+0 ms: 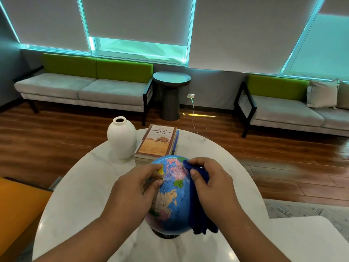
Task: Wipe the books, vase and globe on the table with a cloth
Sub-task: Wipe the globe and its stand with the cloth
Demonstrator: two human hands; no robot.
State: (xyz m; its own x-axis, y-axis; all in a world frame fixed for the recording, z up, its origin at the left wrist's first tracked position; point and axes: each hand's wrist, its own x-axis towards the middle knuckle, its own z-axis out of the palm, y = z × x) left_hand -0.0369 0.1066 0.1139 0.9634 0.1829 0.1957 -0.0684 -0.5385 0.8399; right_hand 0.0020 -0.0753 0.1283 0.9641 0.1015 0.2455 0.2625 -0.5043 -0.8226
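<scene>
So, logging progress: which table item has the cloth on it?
The globe: the right hand presses the blue cloth against it. The vase and books stand behind, untouched.

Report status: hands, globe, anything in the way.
Left hand grips globe. Right hand grips blue cloth against globe's right side. Vase and books behind, not in the way.

The right hand (211, 186) holds cloth (204, 224) against globe (170, 208)

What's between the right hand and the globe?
A blue cloth, bunched under the right hand and held against the globe on its right side; the head view shows it.
</scene>
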